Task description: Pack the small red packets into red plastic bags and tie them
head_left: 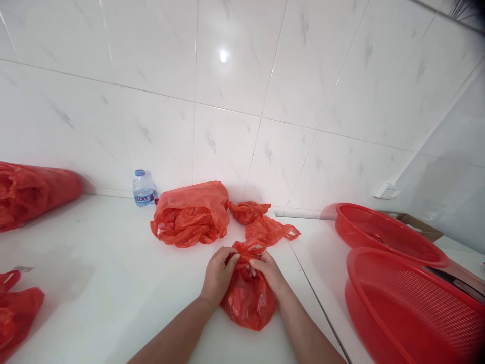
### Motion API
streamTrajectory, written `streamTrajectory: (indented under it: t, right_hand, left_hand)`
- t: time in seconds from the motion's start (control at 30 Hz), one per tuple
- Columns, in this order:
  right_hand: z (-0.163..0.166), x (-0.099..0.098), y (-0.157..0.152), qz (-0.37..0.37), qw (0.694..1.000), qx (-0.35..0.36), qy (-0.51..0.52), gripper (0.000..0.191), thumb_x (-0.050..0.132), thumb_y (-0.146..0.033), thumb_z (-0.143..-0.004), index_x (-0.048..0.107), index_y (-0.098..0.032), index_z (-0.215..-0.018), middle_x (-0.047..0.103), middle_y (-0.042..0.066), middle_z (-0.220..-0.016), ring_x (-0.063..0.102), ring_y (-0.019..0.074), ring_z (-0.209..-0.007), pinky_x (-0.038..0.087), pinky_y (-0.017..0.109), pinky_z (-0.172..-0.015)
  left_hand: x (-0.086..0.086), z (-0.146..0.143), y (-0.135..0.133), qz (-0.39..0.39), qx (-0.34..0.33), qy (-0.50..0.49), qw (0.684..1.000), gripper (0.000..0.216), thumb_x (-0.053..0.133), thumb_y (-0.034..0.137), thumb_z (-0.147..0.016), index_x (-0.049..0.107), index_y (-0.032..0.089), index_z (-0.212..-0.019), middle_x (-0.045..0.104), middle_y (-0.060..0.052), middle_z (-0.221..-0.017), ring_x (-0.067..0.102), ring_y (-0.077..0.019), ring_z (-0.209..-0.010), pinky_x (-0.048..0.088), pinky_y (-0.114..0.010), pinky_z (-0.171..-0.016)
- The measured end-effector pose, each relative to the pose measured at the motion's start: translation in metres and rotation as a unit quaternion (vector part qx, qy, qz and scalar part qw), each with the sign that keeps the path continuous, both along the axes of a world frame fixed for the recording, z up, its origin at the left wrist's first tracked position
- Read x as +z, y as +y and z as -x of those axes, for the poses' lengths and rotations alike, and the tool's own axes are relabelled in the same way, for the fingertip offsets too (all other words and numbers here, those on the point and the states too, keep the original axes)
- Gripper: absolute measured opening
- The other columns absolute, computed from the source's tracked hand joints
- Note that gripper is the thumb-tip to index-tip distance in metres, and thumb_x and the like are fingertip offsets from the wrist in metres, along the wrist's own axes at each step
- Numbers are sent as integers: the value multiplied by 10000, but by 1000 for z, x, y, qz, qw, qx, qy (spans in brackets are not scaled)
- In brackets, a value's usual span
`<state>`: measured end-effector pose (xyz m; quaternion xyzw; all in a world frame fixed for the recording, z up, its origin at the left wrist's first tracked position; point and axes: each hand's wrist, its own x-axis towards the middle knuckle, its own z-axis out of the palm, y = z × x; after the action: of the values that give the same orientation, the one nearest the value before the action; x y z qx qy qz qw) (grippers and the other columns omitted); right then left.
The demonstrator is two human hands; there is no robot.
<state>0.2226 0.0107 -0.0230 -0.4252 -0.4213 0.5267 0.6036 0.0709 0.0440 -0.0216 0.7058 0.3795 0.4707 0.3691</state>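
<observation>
A filled red plastic bag point(250, 303) rests on the white table in front of me, its neck gathered at the top. My left hand point(221, 270) pinches the neck from the left, thumb and fingers closed on the plastic. From the right, my right hand point(265, 268) grips the same gathered plastic. The bag's handles stick up loosely beyond my fingers. What lies inside the bag cannot be made out. Just past my hands lie a flat red plastic bag point(267, 230) and a small bunched red bag point(248, 211).
A large red bag stuffed with red plastic point(193, 212) lies near the wall, beside a water bottle point(143, 189). Further red bags point(45, 194) are at left. Two red baskets point(394, 298) stand at right, near a cardboard box point(419, 227). A seam point(318, 298) crosses the table.
</observation>
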Motion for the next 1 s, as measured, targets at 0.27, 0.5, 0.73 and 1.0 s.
streamTrajectory:
  t: [0.27,0.5,0.73,1.0]
  right_hand:
    - [-9,-3,-6,21,998,28,60,191,697,-312,-701,623,-196,-834,625,-18,-605,477,91,-467,342,231,-520]
    - [-9,5,-10,14,996,22,81,177,707,-312,-707,638,-200,-825,590,-34,-581,408,76,-441,310,221,-493]
    - [-1,18,-17,32,987,66,140,502,470,-622,-810,667,-191,-975,586,-3,-651,424,108,-497,391,262,-564]
    - [-5,18,-17,20,999,47,-17,385,686,-186,-664,621,-221,-1043,671,23,-991,624,175,-811,477,310,-756]
  left_hand:
    - [-4,6,5,81,29,-18,996,275,458,439,-851,502,213,-702,507,40,-632,476,-143,-612,394,-251,-590]
    - [6,6,-7,55,-70,-18,996,224,591,325,-767,571,232,-970,663,-1,-888,601,-184,-813,463,-303,-784]
    - [2,4,0,78,-51,-18,995,205,484,315,-828,657,215,-875,691,-44,-922,622,-216,-869,471,-344,-821]
    - [-4,5,0,89,-11,-6,996,274,526,310,-796,583,228,-1052,634,17,-742,595,-170,-694,464,-292,-680]
